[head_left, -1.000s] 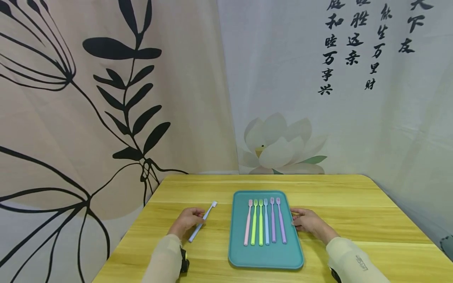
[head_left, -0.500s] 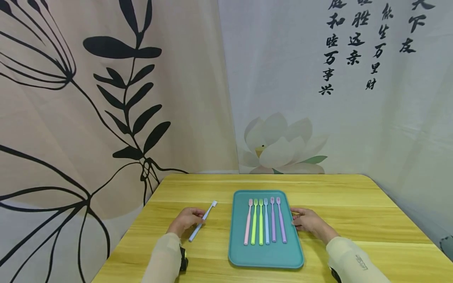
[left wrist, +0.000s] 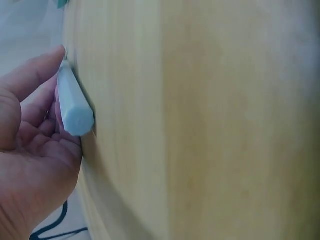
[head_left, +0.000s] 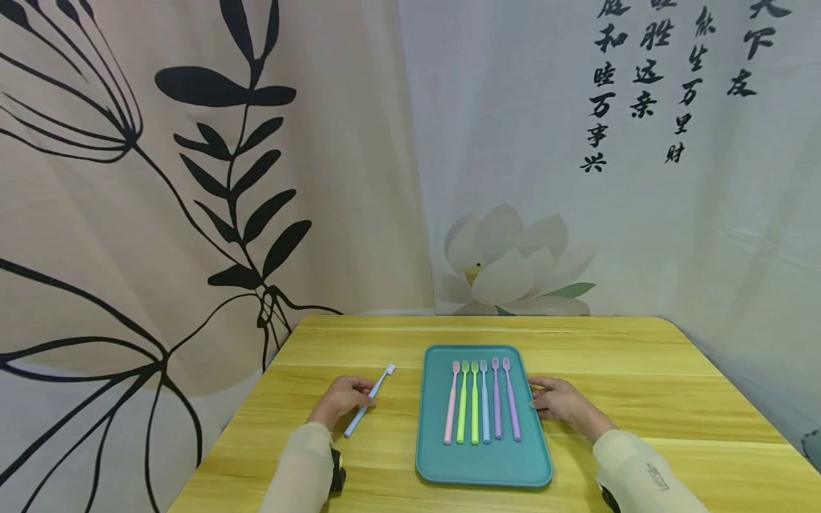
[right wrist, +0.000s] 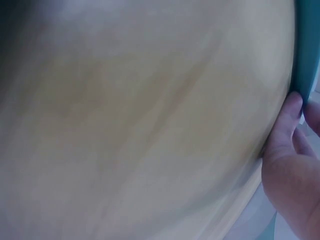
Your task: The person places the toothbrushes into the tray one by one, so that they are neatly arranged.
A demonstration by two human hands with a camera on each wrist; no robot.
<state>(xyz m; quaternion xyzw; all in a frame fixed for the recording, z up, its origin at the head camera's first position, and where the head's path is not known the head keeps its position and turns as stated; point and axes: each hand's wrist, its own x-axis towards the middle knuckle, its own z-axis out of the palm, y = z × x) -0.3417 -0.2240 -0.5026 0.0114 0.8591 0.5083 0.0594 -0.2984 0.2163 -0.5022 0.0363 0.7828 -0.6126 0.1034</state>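
A light blue toothbrush (head_left: 355, 422) with a white head lies slanted on the table at the left. My left hand (head_left: 345, 397) pinches its handle mid-length; in the left wrist view, thumb and fingers meet the handle (left wrist: 75, 107) from the side. Right of it is a teal tray (head_left: 477, 467) bearing several toothbrushes side by side, heads to the back: one pink (head_left: 451, 410), two yellow-green (head_left: 474, 410), one blue (head_left: 485, 410) and two purple (head_left: 512, 406). At the tray's right edge, my right hand (head_left: 564, 405) holds the rim (right wrist: 304, 55) between thumb and fingers.
The wooden table (head_left: 667, 399) extends on both sides of the tray, with its far edge by a printed curtain (head_left: 359, 178). A dark cable (left wrist: 55, 227) shows beyond the table edge in the left wrist view.
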